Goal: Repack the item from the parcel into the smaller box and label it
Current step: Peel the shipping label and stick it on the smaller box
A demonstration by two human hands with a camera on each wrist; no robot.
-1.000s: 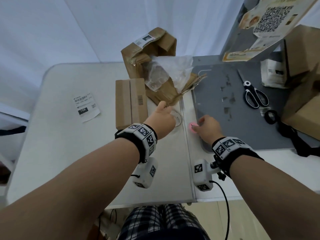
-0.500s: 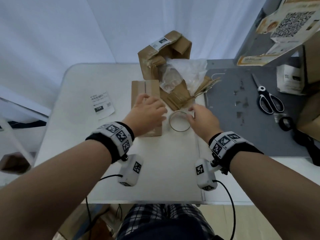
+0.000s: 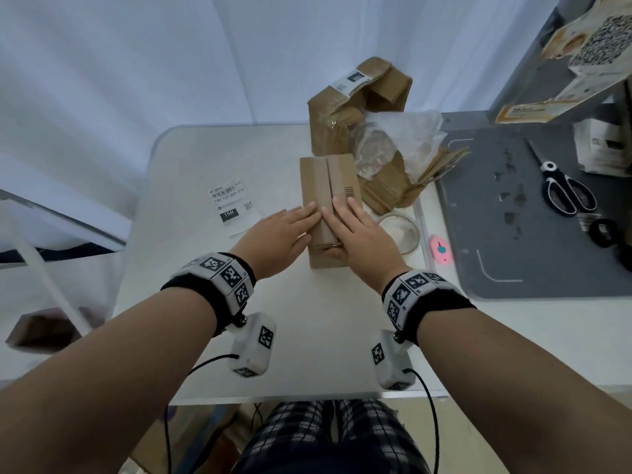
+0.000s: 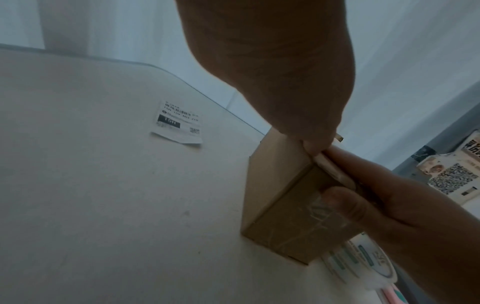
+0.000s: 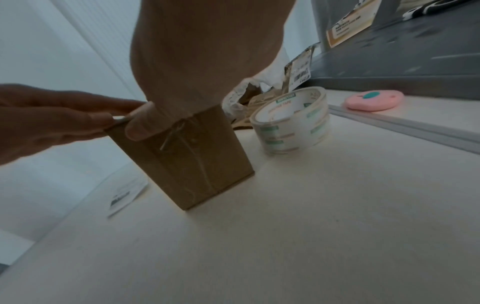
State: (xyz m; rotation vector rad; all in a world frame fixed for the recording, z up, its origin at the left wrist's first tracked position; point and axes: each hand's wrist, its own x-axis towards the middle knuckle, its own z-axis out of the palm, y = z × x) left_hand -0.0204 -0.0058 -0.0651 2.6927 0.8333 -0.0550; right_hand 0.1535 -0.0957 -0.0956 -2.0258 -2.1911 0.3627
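Observation:
The small brown box (image 3: pixel 326 181) lies closed on the white table (image 3: pixel 212 302), with clear tape across its near end (image 5: pixel 187 160). My left hand (image 3: pixel 290 227) lies on the box top with straight fingers, its fingertips at the centre seam. My right hand (image 3: pixel 352 230) lies flat beside it on the top, and its thumb (image 5: pixel 140 127) presses the taped end face (image 4: pixel 293 216). The white shipping label (image 3: pixel 231 206) lies loose on the table left of the box. Behind the box stands the opened parcel (image 3: pixel 355 104) with crumpled clear plastic (image 3: pixel 407 135).
A roll of clear tape (image 3: pixel 408 230) lies just right of the box, with a pink cutter (image 3: pixel 439 249) past it. A grey mat (image 3: pixel 530 234) on the right holds scissors (image 3: pixel 564 193) and a black ring. More cartons stand at the far right.
My left hand left the tape roll and moved onto the box. My right hand came from the pink cutter, past the tape roll, onto the box top beside the left.

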